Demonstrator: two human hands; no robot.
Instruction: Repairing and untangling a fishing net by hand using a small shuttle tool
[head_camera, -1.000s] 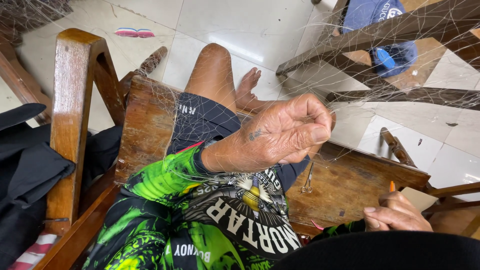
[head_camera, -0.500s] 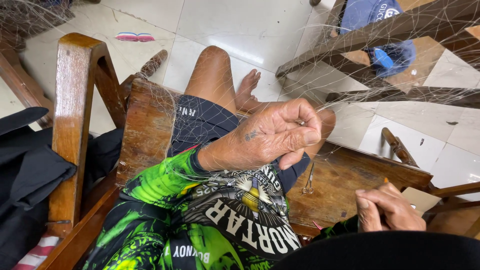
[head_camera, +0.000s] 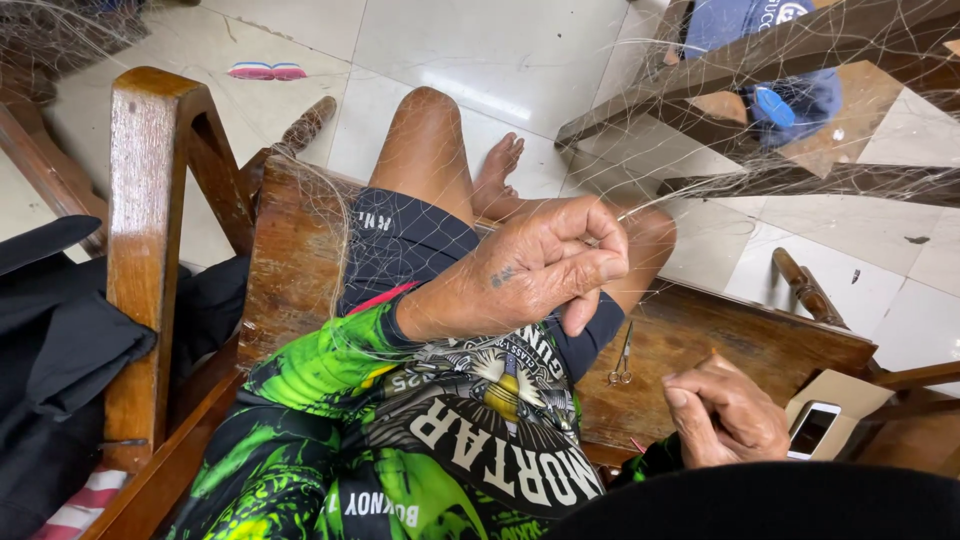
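Both of your hands are on the net work: your right hand (head_camera: 725, 415), at five o'clock, is curled shut, on what I cannot tell; your left hand (head_camera: 545, 270), at centre, is pinched on strands of the fine fishing net (head_camera: 800, 90). Small scissors (head_camera: 620, 360) lie unused on the wooden bench (head_camera: 700, 335) between your hands; most of the mesh, stretching toward one o'clock, looks yet to be handled.

Small scissors (head_camera: 621, 361) and phone (head_camera: 812, 429) on wooden bench (head_camera: 700, 345)

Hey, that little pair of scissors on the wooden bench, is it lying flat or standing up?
Lying flat. The scissors rest on the bench, handles toward the person.
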